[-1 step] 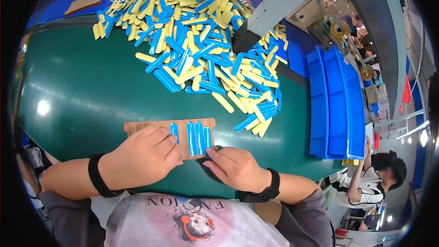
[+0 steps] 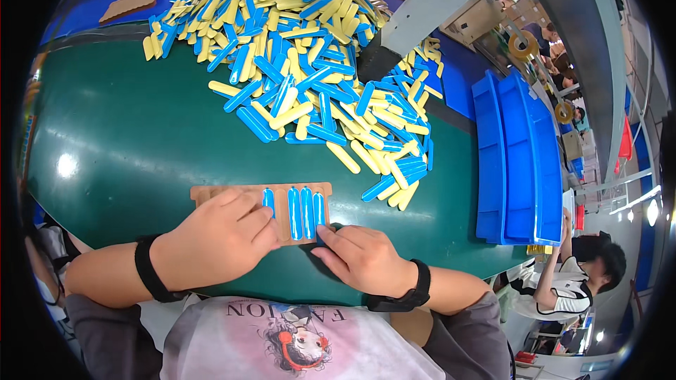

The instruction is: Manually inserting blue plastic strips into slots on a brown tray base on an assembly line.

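Two bare hands, both at one brown tray on the near middle of one green table. In the tray, four blue strips: one at the fingers of the left hand, then one bare slot, then three side by side toward the right end. Of these three, two visible along their length, the rightmost partly covered at its near end by the fingertips of the right hand. Slots farther left partly hidden behind the left hand, so impossible to count.

On the left, fingers bent, tips down at the lone strip; cannot tell whether pinching or only pressing it. On the right, thumb and forefinger at the tray's near right corner; cannot tell whether clasping the strip's end, the tray's edge, or merely resting there.

One black band around the left wrist, one dark watch around the right. Beyond the tray, one large heap of blue and yellow pieces, too many and too overlapped to count. At the far left, one brown corrugated piece; to the right, two blue bins close together, and one co-worker past them.

Compared with the earlier frame, hardly anything different: same four strips in the tray, same heap, both hands in practically the same places.
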`<state>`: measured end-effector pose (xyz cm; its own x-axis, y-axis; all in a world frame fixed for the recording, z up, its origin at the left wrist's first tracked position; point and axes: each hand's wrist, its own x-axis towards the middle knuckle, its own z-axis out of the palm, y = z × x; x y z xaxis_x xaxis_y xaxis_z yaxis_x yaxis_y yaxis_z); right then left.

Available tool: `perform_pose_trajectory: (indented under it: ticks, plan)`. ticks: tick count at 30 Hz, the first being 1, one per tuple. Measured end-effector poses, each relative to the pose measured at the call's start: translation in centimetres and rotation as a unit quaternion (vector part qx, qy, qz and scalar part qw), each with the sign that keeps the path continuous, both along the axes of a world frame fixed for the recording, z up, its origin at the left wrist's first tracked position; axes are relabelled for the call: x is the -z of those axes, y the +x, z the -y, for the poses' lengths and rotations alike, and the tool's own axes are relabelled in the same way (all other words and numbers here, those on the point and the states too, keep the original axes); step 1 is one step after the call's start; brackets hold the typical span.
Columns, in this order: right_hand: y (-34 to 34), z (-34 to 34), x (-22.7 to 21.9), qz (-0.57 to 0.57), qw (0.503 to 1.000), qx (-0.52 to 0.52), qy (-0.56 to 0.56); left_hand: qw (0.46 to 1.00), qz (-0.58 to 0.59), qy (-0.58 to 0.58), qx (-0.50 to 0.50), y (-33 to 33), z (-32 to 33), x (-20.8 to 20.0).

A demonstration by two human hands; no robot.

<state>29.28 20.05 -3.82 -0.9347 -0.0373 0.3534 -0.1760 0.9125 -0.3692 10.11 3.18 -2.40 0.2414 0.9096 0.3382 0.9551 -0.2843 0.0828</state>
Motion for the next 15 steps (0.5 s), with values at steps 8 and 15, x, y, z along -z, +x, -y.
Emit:
perform_pose_trajectory:
  ticks: [8,15]
  plan:
    - [-1.5,0.4,-0.3,0.017,0.998,0.061,-0.022,0.997,0.067,-0.034,-0.013,-1.2,-0.3,-0.2]
    - [-3.1,-3.6,-0.8,-0.010,0.972,0.166,-0.165,0.988,0.112,-0.099,-0.031,-2.7,-1.4,-2.1]
